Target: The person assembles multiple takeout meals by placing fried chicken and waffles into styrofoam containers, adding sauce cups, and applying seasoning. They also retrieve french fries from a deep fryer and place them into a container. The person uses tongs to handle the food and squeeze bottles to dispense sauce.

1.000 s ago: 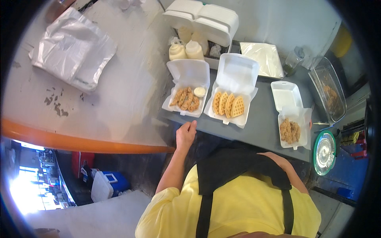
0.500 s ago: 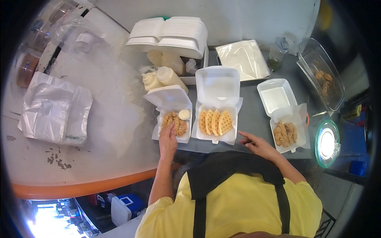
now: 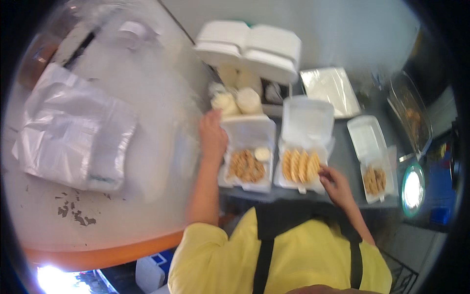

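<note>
Left hand (image 3: 213,134): laid against the left edge of the raised lid of the left box (image 3: 247,157); fingers appear curled on the lid rim, exact grip blurred. Lid seemingly steadied so the box stays open.
Right hand (image 3: 335,183): placed at the right front corner of the middle box (image 3: 301,152), fingertips touching or just beside the end waffle; whether a piece is pinched cannot be told.
Left box: white foam clamshell, open on the tabletop (image 3: 342,161), filled with browned fried pieces; small white cup (image 3: 262,154) tucked in its rear right corner, kept off the food.
Middle box: open foam clamshell just beside the left box; waffles (image 3: 299,165) stood on edge in a row, probably so all fit.
Right box (image 3: 374,157): third open clamshell, set apart to the right, a small portion of fried food at its near end.
Tubs (image 3: 237,102): lidded white tubs grouped just behind the left box, within reach.
Stack (image 3: 249,49): closed foam boxes piled at the back, kept away from the filling row.
Bags (image 3: 73,132): clear plastic bags laid flat on the pale surface far left, well apart.
Tray (image 3: 411,112): clear-sided tray with fried food at far right.
</note>
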### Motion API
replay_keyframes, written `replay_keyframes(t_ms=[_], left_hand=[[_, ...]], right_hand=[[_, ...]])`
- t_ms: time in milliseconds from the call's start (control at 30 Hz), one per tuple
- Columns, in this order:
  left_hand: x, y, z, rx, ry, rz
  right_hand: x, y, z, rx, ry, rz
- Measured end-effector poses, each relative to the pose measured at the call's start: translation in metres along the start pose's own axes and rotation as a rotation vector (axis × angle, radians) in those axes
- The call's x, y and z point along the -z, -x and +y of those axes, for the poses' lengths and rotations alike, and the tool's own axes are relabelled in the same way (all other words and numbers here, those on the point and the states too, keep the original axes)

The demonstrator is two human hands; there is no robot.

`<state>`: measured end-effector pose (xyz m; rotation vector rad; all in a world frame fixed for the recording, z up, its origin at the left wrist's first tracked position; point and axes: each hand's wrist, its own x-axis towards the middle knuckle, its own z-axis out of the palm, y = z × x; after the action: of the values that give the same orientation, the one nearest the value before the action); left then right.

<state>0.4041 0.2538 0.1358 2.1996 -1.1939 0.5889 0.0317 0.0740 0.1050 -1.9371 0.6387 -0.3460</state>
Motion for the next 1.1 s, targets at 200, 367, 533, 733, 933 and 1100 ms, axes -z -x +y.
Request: replay_keyframes(t_ms=[200, 367, 533, 733, 933, 1100], left_hand=[[0.011, -0.007, -0.011, 0.088, 0.194, 0.153], [0.066, -0.091, -0.040, 0.340, 0.487, 0.418], [0.086, -0.221, -0.066, 0.184, 0.236, 0.668], [0.083, -0.277, -0.114, 0.467, 0.065, 0.647], [0.106, -0.240, -0.078, 0.440, 0.891, 0.421], [0.130, -0.222, -0.086, 0.386, 1.024, 0.318]], right_hand=[[-0.020, -0.009, -0.010, -0.056, -0.057, 0.082], [-0.039, -0.023, -0.028, 0.013, -0.026, 0.059], [-0.038, -0.028, -0.038, 0.092, 0.061, 0.053], [-0.037, -0.049, -0.086, 0.165, 0.113, 0.076], [-0.038, -0.075, -0.118, 0.353, 0.181, 0.027], [-0.057, -0.095, -0.139, 0.417, 0.141, -0.062]])
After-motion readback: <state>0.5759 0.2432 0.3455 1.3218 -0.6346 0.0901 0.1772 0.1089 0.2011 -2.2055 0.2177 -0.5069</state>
